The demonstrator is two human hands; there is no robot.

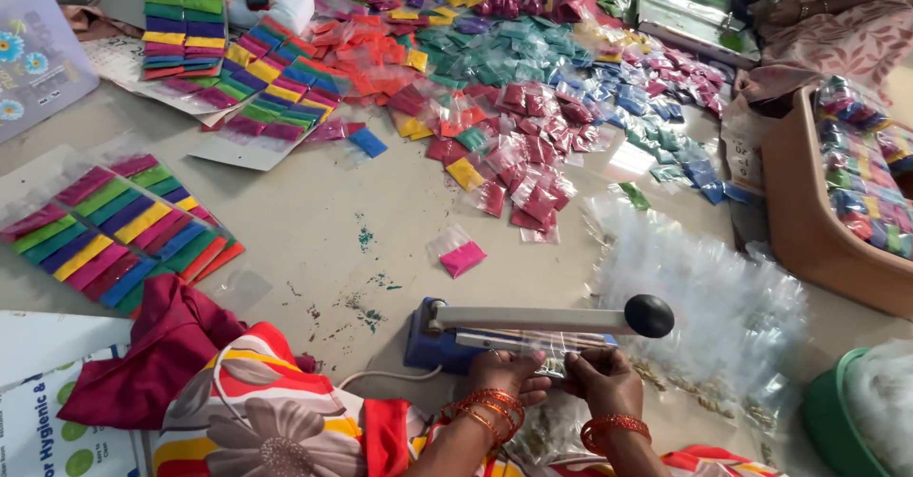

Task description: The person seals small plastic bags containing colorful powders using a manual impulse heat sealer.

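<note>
Both hands pinch a clear plastic pouch (561, 358) at the front of a blue heat sealer (447, 339): left hand (506, 374) on its left edge, right hand (601, 379) on its right. The sealer's arm (533, 318) stands raised above. A pink powder packet (459, 253) lies beyond on the floor.

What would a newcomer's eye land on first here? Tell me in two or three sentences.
First, the wide spread of small colour powder packets, red, teal, blue and yellow, covering the far floor. Next, the sheets of rainbow packet strips at the left. Near the bottom, the left hand and right hand hold a clear pouch at the blue heat sealer, whose black-knobbed arm is raised, with a lone pink packet just beyond.
</note>
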